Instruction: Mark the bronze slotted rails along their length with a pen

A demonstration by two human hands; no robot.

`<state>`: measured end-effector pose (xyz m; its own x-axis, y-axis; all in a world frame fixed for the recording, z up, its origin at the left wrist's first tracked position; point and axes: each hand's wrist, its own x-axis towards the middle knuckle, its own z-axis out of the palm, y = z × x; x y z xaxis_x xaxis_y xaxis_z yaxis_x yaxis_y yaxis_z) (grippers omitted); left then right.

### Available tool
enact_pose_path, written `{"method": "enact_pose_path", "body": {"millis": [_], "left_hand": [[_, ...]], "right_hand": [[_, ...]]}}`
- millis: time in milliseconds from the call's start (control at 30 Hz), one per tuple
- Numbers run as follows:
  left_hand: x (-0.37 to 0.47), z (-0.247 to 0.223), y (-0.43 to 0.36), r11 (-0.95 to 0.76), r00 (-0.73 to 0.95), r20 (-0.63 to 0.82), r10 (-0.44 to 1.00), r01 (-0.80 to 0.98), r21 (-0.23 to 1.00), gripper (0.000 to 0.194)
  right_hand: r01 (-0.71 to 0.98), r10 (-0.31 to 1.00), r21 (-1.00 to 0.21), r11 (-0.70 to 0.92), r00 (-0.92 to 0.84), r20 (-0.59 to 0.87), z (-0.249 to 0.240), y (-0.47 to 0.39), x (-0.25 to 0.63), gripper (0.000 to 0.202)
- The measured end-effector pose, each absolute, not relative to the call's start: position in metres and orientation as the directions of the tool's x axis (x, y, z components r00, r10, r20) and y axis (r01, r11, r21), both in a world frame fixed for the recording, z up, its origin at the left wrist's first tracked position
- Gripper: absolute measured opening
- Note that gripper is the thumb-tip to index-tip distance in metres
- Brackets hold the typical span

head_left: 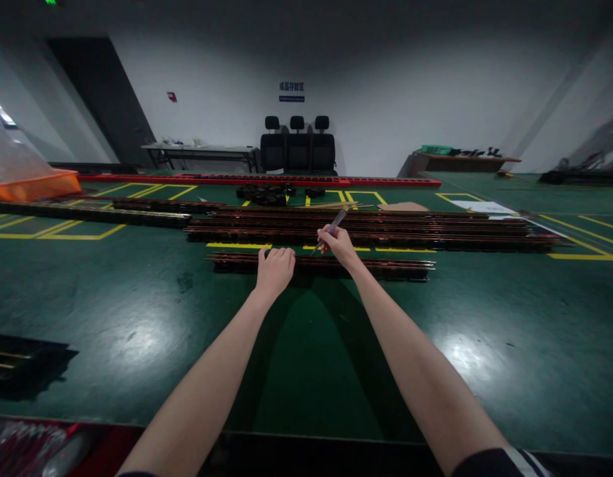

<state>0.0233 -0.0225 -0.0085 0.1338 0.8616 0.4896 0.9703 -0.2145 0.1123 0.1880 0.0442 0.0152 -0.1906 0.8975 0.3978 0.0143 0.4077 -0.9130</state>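
A short set of long, dark metal rails with coppery edges lies crosswise on the green table in front of me. My left hand rests over this set left of its middle, fingers bent down around it. Its fingertips are partly hidden behind the rails. In a pinch, my right hand holds a slim pen with a pale, see-through barrel. The pen is tilted, its thin tip pointing down and left at the rails between my hands. Whether the tip touches them I cannot tell.
A wider stack of similar rails lies just beyond, with more rails to its left. Dark parts and a long red rail are farther back. An orange crate stands at far left, and dark pieces lie near left.
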Motion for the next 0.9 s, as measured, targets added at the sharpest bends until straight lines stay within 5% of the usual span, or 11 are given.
{"method": "enact_pose_path", "body": {"millis": [900], "left_hand": [[0.013, 0.000, -0.021, -0.085, 0.025, 0.403, 0.915, 0.988, 0.132, 0.047]], "right_hand": [[0.076, 0.900, -0.900, 0.430, -0.122, 0.419, 0.014, 0.045, 0.184, 0.027]]}}
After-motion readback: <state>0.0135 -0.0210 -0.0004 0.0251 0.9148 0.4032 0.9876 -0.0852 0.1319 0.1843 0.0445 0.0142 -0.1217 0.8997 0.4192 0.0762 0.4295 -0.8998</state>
